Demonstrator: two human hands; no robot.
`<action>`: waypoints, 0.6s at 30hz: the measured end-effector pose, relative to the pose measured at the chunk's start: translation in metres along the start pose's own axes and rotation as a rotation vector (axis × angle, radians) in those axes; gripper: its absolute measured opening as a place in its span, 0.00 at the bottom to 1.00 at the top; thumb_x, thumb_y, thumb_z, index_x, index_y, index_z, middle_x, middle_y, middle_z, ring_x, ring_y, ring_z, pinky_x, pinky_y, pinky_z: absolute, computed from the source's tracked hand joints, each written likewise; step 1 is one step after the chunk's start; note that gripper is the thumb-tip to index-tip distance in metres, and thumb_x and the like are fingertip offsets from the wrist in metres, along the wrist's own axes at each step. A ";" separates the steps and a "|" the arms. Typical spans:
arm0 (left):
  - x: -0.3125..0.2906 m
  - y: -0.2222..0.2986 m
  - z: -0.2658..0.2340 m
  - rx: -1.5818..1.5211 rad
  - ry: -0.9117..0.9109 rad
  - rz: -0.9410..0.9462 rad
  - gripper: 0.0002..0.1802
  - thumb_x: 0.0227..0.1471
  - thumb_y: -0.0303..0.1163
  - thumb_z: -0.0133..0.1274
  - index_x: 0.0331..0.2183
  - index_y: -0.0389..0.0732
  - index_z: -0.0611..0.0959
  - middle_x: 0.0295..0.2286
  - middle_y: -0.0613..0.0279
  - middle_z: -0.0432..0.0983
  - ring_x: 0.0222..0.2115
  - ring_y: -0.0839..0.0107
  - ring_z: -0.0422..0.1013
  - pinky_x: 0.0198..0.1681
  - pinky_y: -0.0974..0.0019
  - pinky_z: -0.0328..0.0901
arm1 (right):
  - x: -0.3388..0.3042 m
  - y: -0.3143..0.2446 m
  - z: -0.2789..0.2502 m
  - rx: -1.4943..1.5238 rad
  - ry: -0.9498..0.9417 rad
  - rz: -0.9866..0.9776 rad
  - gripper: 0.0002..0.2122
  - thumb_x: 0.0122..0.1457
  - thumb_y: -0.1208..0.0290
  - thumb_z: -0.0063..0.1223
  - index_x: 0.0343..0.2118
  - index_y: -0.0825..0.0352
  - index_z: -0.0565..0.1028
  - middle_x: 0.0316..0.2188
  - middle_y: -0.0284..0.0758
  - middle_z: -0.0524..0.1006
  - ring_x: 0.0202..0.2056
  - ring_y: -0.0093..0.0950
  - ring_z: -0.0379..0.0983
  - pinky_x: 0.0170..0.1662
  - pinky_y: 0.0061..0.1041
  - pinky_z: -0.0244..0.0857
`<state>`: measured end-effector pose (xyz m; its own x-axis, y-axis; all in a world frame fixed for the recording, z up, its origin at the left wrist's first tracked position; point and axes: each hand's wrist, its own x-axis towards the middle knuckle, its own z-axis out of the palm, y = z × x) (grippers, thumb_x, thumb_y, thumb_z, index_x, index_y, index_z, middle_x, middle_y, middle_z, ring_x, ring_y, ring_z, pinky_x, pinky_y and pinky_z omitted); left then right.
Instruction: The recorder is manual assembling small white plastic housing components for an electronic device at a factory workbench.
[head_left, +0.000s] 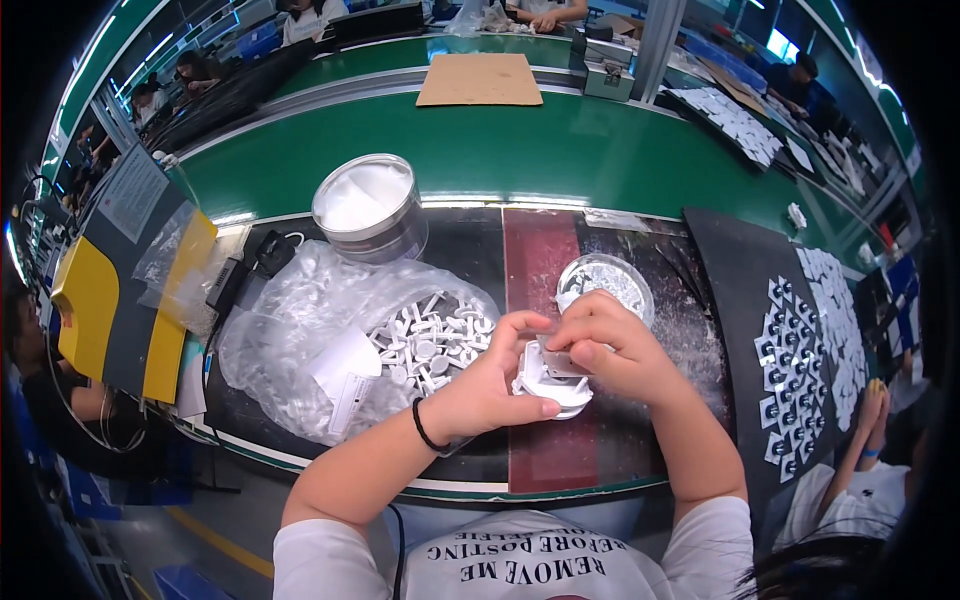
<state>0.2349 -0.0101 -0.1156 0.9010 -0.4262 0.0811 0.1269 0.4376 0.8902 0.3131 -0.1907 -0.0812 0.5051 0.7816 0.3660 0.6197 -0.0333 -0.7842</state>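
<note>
A white plastic housing [560,397] with a rounded edge sits in my left hand [488,388], whose fingers and thumb close around its left side. My right hand [622,350] bends over the top of the housing, fingertips pinched together at its inner part. Whatever lies between those fingertips is hidden. Just beyond my right hand stands a round clear dish [640,282] with small whitish bits in it. To the left of my left hand, many white plastic pieces with round heads and stems [425,345] spill from a clear plastic bag [285,340].
A clear round tub [375,240] with white contents stands behind the bag. At the left is a yellow and grey holder [120,290]. A black board [740,330] at right bears rows of small white and black parts [790,380]. Cardboard [480,80] lies on the green belt [500,140]; another person's hands [872,405] are at far right.
</note>
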 end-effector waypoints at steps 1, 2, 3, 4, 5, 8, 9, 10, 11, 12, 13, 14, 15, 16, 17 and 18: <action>-0.001 0.002 0.001 -0.022 0.021 0.030 0.42 0.38 0.21 0.57 0.50 0.43 0.50 0.44 0.57 0.58 0.47 0.71 0.59 0.49 0.68 0.56 | 0.000 -0.003 -0.001 0.033 -0.013 0.005 0.11 0.47 0.64 0.53 0.33 0.63 0.76 0.34 0.32 0.70 0.39 0.31 0.63 0.45 0.29 0.55; -0.001 0.003 0.002 -0.045 0.041 0.062 0.42 0.37 0.21 0.57 0.50 0.43 0.50 0.44 0.57 0.58 0.47 0.71 0.59 0.49 0.68 0.56 | 0.001 -0.006 -0.003 0.029 -0.017 0.003 0.11 0.47 0.64 0.53 0.33 0.63 0.76 0.34 0.32 0.70 0.39 0.31 0.63 0.45 0.29 0.55; -0.001 0.004 0.003 -0.031 0.057 0.100 0.43 0.37 0.21 0.57 0.50 0.43 0.50 0.45 0.56 0.57 0.47 0.70 0.59 0.49 0.67 0.56 | 0.002 -0.010 -0.005 -0.064 -0.033 -0.075 0.12 0.47 0.64 0.53 0.34 0.63 0.76 0.37 0.32 0.70 0.40 0.31 0.62 0.46 0.29 0.55; -0.001 0.004 0.004 -0.031 0.059 0.106 0.43 0.37 0.21 0.57 0.50 0.43 0.50 0.45 0.56 0.57 0.47 0.70 0.59 0.49 0.67 0.56 | 0.003 -0.011 -0.007 -0.158 -0.050 -0.153 0.13 0.46 0.64 0.54 0.36 0.63 0.76 0.39 0.33 0.70 0.41 0.32 0.62 0.47 0.30 0.54; -0.002 0.004 0.005 0.122 0.061 0.153 0.43 0.36 0.22 0.58 0.50 0.43 0.50 0.45 0.56 0.57 0.47 0.69 0.59 0.49 0.66 0.56 | 0.001 -0.012 -0.009 -0.200 -0.059 -0.150 0.14 0.44 0.64 0.57 0.35 0.62 0.76 0.41 0.31 0.71 0.44 0.32 0.62 0.48 0.31 0.54; -0.003 -0.003 -0.001 0.447 0.073 0.212 0.44 0.33 0.25 0.60 0.49 0.42 0.52 0.46 0.52 0.57 0.48 0.64 0.59 0.50 0.64 0.56 | -0.001 -0.016 -0.008 -0.365 -0.088 -0.237 0.14 0.41 0.65 0.59 0.33 0.61 0.76 0.40 0.30 0.72 0.44 0.31 0.63 0.48 0.31 0.54; -0.001 -0.005 -0.005 0.581 0.054 0.319 0.44 0.32 0.26 0.60 0.49 0.42 0.53 0.46 0.50 0.57 0.48 0.61 0.59 0.50 0.63 0.55 | 0.001 -0.019 -0.008 -0.408 -0.055 -0.276 0.14 0.37 0.66 0.62 0.31 0.60 0.76 0.38 0.28 0.73 0.42 0.30 0.65 0.46 0.31 0.56; 0.000 -0.006 -0.007 0.714 0.035 0.426 0.43 0.32 0.27 0.61 0.49 0.42 0.54 0.47 0.48 0.57 0.49 0.59 0.59 0.51 0.62 0.55 | 0.000 -0.018 -0.007 -0.403 -0.058 -0.275 0.14 0.37 0.66 0.62 0.31 0.60 0.76 0.38 0.28 0.73 0.42 0.30 0.65 0.46 0.31 0.56; 0.001 -0.005 -0.006 0.712 0.034 0.425 0.43 0.32 0.27 0.61 0.49 0.42 0.54 0.47 0.48 0.57 0.49 0.59 0.59 0.51 0.62 0.55 | -0.001 -0.019 -0.006 -0.427 -0.013 -0.311 0.14 0.36 0.66 0.62 0.30 0.59 0.76 0.37 0.27 0.73 0.41 0.29 0.66 0.44 0.30 0.57; 0.001 -0.004 -0.005 0.742 0.014 0.479 0.44 0.32 0.27 0.61 0.49 0.43 0.54 0.47 0.47 0.56 0.49 0.57 0.59 0.51 0.62 0.55 | -0.002 -0.019 -0.006 -0.450 0.032 -0.346 0.14 0.35 0.67 0.62 0.29 0.59 0.76 0.37 0.26 0.73 0.40 0.29 0.66 0.43 0.29 0.59; 0.002 -0.003 -0.005 0.771 -0.007 0.531 0.44 0.32 0.27 0.61 0.49 0.43 0.54 0.48 0.47 0.56 0.49 0.55 0.58 0.51 0.61 0.55 | -0.002 -0.019 -0.005 -0.449 0.032 -0.344 0.14 0.35 0.67 0.62 0.29 0.59 0.76 0.37 0.26 0.73 0.40 0.29 0.66 0.43 0.29 0.59; 0.002 -0.002 -0.004 0.771 -0.007 0.530 0.44 0.32 0.27 0.61 0.49 0.43 0.54 0.48 0.47 0.56 0.49 0.55 0.58 0.51 0.61 0.55 | -0.002 -0.019 -0.004 -0.449 0.056 -0.373 0.14 0.34 0.67 0.62 0.28 0.58 0.76 0.36 0.26 0.74 0.39 0.28 0.67 0.41 0.28 0.59; 0.002 -0.001 -0.004 0.777 -0.023 0.536 0.44 0.32 0.27 0.61 0.49 0.44 0.54 0.48 0.47 0.55 0.50 0.55 0.58 0.51 0.61 0.55 | -0.002 -0.019 -0.004 -0.448 0.080 -0.403 0.14 0.33 0.68 0.63 0.28 0.58 0.75 0.35 0.26 0.74 0.38 0.28 0.67 0.40 0.28 0.60; 0.002 -0.001 -0.003 0.781 -0.039 0.541 0.44 0.32 0.27 0.61 0.49 0.44 0.54 0.48 0.47 0.55 0.50 0.55 0.57 0.51 0.60 0.55 | -0.002 -0.019 -0.004 -0.446 0.080 -0.401 0.14 0.33 0.68 0.63 0.28 0.58 0.75 0.35 0.26 0.74 0.38 0.28 0.67 0.40 0.28 0.60; 0.002 -0.001 -0.003 0.782 -0.038 0.540 0.44 0.32 0.27 0.61 0.49 0.44 0.54 0.48 0.47 0.55 0.50 0.55 0.57 0.51 0.60 0.55 | -0.002 -0.019 -0.004 -0.449 0.087 -0.420 0.14 0.32 0.68 0.62 0.28 0.58 0.75 0.35 0.26 0.74 0.37 0.27 0.67 0.39 0.27 0.60; 0.002 -0.001 -0.003 0.789 -0.046 0.551 0.44 0.31 0.27 0.61 0.49 0.44 0.55 0.49 0.47 0.55 0.50 0.54 0.57 0.51 0.60 0.55 | -0.002 -0.020 -0.004 -0.453 0.094 -0.438 0.14 0.32 0.68 0.62 0.28 0.58 0.75 0.34 0.26 0.74 0.36 0.27 0.67 0.39 0.27 0.60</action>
<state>0.2380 -0.0086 -0.1175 0.7316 -0.3582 0.5801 -0.6395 -0.0657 0.7659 0.3025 -0.1945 -0.0644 0.1850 0.7253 0.6631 0.9629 0.0012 -0.2699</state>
